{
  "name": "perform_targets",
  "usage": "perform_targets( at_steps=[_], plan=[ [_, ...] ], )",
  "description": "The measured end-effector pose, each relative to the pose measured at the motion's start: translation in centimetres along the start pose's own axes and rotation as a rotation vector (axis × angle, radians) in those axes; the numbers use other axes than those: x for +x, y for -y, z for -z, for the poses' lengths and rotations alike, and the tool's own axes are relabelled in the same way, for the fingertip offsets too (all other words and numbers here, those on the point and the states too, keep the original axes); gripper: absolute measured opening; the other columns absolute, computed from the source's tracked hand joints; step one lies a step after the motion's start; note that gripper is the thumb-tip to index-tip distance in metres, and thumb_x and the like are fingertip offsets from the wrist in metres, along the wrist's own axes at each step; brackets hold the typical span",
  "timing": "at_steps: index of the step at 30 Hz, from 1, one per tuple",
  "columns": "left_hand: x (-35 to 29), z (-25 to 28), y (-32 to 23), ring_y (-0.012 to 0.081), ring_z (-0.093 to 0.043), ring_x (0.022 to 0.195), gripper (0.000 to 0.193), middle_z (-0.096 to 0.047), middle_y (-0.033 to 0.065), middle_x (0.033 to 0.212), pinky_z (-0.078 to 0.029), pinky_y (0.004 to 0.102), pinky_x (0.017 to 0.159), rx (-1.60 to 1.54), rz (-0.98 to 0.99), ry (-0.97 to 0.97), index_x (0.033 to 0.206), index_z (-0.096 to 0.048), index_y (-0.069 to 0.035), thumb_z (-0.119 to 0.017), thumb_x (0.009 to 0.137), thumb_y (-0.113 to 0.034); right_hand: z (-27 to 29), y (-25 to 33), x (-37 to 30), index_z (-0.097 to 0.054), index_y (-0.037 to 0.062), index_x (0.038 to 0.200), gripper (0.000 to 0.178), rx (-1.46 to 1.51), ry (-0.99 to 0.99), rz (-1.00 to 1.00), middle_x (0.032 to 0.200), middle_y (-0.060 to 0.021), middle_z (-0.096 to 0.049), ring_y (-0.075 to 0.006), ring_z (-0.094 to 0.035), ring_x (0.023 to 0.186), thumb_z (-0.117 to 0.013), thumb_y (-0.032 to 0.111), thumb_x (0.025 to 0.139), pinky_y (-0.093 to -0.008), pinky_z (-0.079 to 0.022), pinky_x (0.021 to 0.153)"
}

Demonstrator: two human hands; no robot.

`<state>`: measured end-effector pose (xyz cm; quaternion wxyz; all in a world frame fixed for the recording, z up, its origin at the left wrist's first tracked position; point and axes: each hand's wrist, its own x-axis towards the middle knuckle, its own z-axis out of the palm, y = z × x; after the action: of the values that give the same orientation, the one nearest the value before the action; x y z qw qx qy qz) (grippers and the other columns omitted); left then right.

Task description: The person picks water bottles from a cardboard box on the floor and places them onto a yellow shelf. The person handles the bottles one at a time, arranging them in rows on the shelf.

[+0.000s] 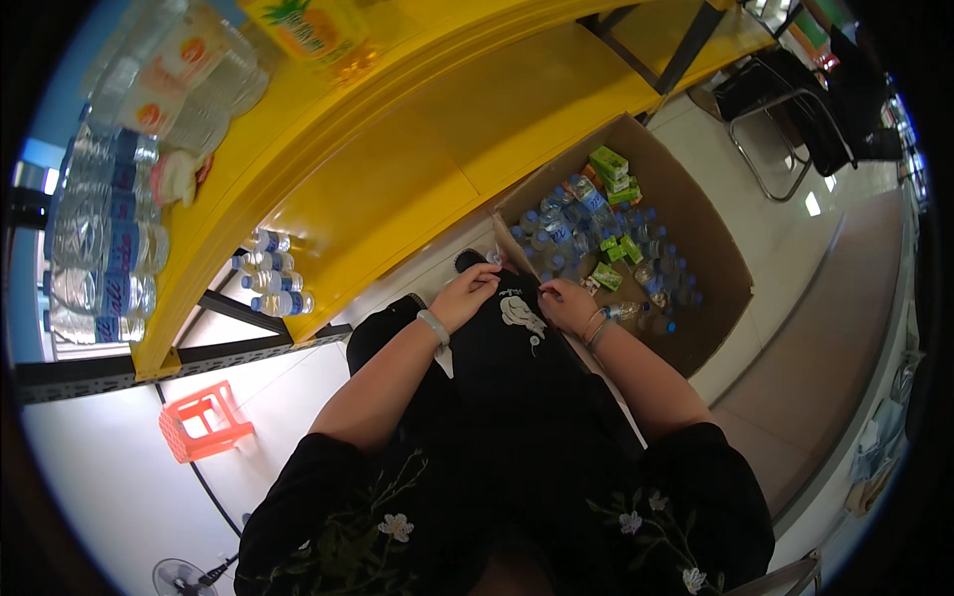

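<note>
Black cloth with a white cartoon print (522,313) lies over my lap between my hands. My left hand (467,296) rests at its left edge, fingers curled together; what they hold, if anything, is hidden. On the cloth's right side, my right hand (568,305) is closed with its fingertips pressed together, and I cannot make out anything in them. Right beside it stands a large open cardboard box (720,298). Inside are many clear plastic bottles with blue caps (561,233) and several small green drink cartons (611,164).
Yellow shelving (397,189) runs along the left and far side, bearing packs of water bottles (104,238) and a yellow drink pack (308,30). More bottles (273,278) stand on its lower level. An orange stool (204,422) is at left, a black chair (785,109) far right.
</note>
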<state>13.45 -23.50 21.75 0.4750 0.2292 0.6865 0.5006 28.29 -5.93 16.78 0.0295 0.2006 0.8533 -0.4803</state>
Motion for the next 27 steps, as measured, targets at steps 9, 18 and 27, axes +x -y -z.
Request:
perform_targets(
  at_steps=[9,18,27],
  plan=[
    [5.2,-3.3,0.1,0.0152,-0.053,0.093,0.035,-0.054,0.0067,0.098,-0.042,0.0273,0.083,0.153,0.050,0.085,0.116,-0.046,-0.004,-0.052,0.084,-0.018,-0.2,-8.5,-0.8,-0.059,0.0062,0.093,0.022,-0.043,-0.014,-0.111,0.086,-0.0159,-0.060,-0.0317,-0.057,0.080,-0.052,0.021,0.079,-0.0391,-0.045,0.071],
    [10.0,-5.0,1.7,0.0165,-0.051,0.094,0.036,-0.052,0.0090,0.102,-0.041,0.0276,0.084,0.484,0.024,0.147,0.116,-0.045,-0.004,-0.052,0.083,-0.014,-2.5,-14.9,-0.5,-0.057,0.0041,0.087,0.019,-0.040,-0.038,-0.184,0.080,-0.0172,-0.059,-0.0330,-0.057,0.078,-0.050,0.020,0.080,-0.0400,-0.045,0.069],
    [15.7,-5.8,4.9,0.0194,-0.051,0.096,0.037,-0.051,0.0110,0.103,-0.041,0.0292,0.085,0.592,-0.036,0.138,0.115,-0.045,-0.003,-0.055,0.081,-0.014,-3.6,-19.1,1.8,-0.059,0.0041,0.087,0.019,-0.046,-0.068,-0.278,0.083,-0.0162,-0.060,-0.0320,-0.058,0.078,-0.052,0.019,0.079,-0.0388,-0.046,0.071]
  ],
)
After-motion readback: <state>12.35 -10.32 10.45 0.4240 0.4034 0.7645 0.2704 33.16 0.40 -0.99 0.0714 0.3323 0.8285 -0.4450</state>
